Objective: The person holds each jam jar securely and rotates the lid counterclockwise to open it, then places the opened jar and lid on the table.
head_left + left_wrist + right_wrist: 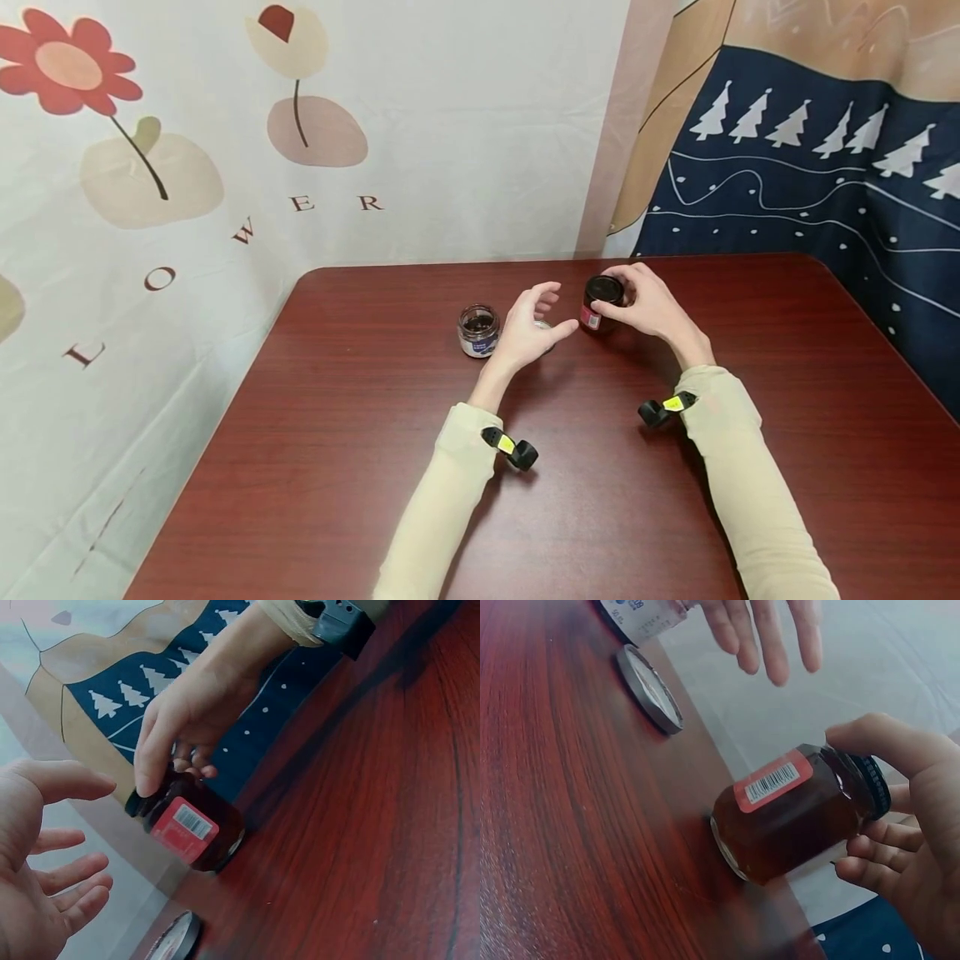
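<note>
Dark jar (791,816), gripped near its lid (603,289) by the right hand (654,307); long axis near upright, body below the fingertips. Left hand (527,329) empty, fingers spread, just left of that grip, not touching.

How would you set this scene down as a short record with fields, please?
left hand: holding nothing, apart from the dark jar
right hand: holds the dark jar near its lid
dark jar: black lid on, red label with barcode
open jar: lidless, white and blue label
loose lid: on the table, between the jars
table: reddish-brown, wood-grained
</note>
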The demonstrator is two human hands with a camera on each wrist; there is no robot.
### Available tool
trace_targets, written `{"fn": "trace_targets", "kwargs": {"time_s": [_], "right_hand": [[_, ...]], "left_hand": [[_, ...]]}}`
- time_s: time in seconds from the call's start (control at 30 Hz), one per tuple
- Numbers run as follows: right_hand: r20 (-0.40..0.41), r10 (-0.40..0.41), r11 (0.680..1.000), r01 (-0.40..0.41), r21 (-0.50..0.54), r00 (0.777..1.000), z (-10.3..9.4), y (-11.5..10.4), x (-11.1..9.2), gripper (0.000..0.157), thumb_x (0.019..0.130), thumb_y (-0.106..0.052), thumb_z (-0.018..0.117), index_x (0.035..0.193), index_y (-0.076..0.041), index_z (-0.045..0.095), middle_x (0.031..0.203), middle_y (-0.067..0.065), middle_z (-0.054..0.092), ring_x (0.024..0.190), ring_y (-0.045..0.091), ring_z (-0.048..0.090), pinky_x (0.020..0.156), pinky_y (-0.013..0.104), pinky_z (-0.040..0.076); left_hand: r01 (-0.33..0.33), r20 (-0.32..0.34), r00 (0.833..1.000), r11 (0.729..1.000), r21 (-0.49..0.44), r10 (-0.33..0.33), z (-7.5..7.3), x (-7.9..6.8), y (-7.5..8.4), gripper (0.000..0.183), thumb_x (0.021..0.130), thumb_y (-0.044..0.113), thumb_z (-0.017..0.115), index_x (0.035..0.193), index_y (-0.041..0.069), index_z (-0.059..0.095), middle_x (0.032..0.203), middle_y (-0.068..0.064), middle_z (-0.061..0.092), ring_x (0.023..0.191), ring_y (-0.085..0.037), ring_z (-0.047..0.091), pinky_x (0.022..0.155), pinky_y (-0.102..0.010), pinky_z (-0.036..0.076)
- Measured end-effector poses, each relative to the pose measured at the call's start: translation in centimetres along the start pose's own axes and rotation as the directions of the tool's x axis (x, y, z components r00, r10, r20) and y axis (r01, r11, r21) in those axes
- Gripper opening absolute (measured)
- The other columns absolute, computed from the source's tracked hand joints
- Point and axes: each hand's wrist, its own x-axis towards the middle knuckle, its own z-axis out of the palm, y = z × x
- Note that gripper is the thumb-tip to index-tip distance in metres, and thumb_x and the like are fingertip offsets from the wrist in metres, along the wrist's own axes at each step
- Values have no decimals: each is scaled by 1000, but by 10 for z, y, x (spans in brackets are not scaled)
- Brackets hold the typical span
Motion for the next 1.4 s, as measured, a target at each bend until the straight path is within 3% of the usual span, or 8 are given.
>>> {"fn": "trace_targets", "kwargs": {"time_s": [0.37, 0.5, 0.73, 1.0, 1.27, 1.4], "right_hand": [[37, 18, 999, -20, 39, 999, -1, -1, -2, 58, 84, -30, 83, 130, -5, 58, 112, 12, 54, 93, 27, 51, 77, 39, 45], [41, 3, 998, -5, 55, 999, -1, 0, -3, 59, 83, -31, 84, 129, -5, 58, 109, 12, 56, 90, 26, 52, 76, 38, 45], [60, -10, 997, 6, 75, 998, -2, -1, -4, 62, 83, -34, 84, 129, -4, 56, 106, 12, 57, 89, 26, 51, 75, 36, 45], [68, -79, 992, 72, 104, 995, -1, -2, -4, 61, 82, -30, 86, 132, -10, 59, 106, 8, 61, 88, 25, 52, 74, 31, 44], [99, -154, 983, 143, 113, 983, 1, 0, -3, 58, 84, -25, 85, 135, -11, 60, 110, 6, 62, 87, 23, 51, 71, 29, 45], [111, -156, 983, 143, 119, 981, 2, 0, -3, 59, 84, -25, 84, 136, -10, 59, 107, 7, 62, 85, 23, 51, 69, 29, 45]], "left_hand": [[27, 46, 999, 999, -26, -26, 13, 2, -3, 62, 87, 13, 79, 142, 3, 50, 131, -23, 55, 120, -41, 53, 99, -49, 48], [36, 58, 998, 999, -8, -35, 18, 3, -4, 63, 88, 16, 78, 143, 3, 50, 133, -23, 55, 120, -38, 54, 101, -47, 47], [95, 58, 993, 993, 76, -100, 25, 2, -6, 66, 89, 27, 77, 147, 11, 48, 138, -9, 55, 120, -23, 56, 100, -43, 45], [106, 67, 992, 994, 36, -108, 32, 4, -6, 68, 89, 22, 78, 147, 9, 47, 143, -12, 49, 117, -25, 56, 95, -35, 49], [90, 27, 995, 995, 43, -91, 38, 5, -6, 65, 86, 18, 80, 143, 6, 51, 130, -14, 55, 106, -21, 59, 87, -28, 48], [103, 9, 995, 993, 52, -103, 41, 7, -8, 63, 85, 20, 80, 140, 6, 54, 125, -11, 58, 106, -19, 58, 91, -29, 47]]}}
